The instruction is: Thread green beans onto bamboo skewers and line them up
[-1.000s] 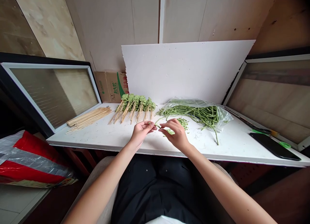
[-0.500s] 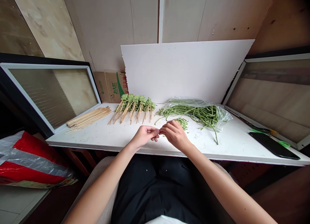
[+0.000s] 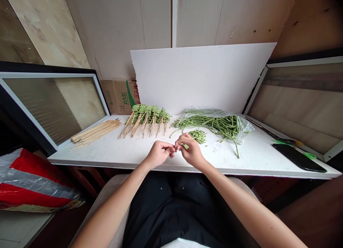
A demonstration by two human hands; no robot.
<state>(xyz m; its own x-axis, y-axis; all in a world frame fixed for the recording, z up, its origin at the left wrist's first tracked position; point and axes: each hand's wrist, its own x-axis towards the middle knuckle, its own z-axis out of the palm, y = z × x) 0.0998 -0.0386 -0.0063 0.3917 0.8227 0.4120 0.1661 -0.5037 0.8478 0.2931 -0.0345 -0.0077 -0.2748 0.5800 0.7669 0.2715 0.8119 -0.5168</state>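
Note:
My left hand (image 3: 160, 154) and my right hand (image 3: 189, 149) meet over the front of the white table, fingertips pinched together. Whatever lies between the fingers is too small and hidden to make out. Just behind my right hand is a small heap of cut green bean pieces (image 3: 198, 136). Farther back, long green beans (image 3: 214, 123) spill from a clear plastic bag (image 3: 244, 125). Left of them lie several skewers threaded with bean pieces (image 3: 150, 114), their bare ends toward me. A bundle of plain wooden skewers (image 3: 96, 133) rests at the left.
On the table (image 3: 150, 158), a black phone (image 3: 298, 157) lies at the right, near a green-handled tool (image 3: 310, 155). A cardboard box (image 3: 116, 96) and a white board (image 3: 203, 76) stand at the back. Framed panels flank both sides; a red and clear bag (image 3: 40, 180) is at lower left.
My right hand has turned and its fingers have curled more, showing thumb and forefinger in a pinch and uncovering more of the cut pieces. The whole view has shifted slightly.

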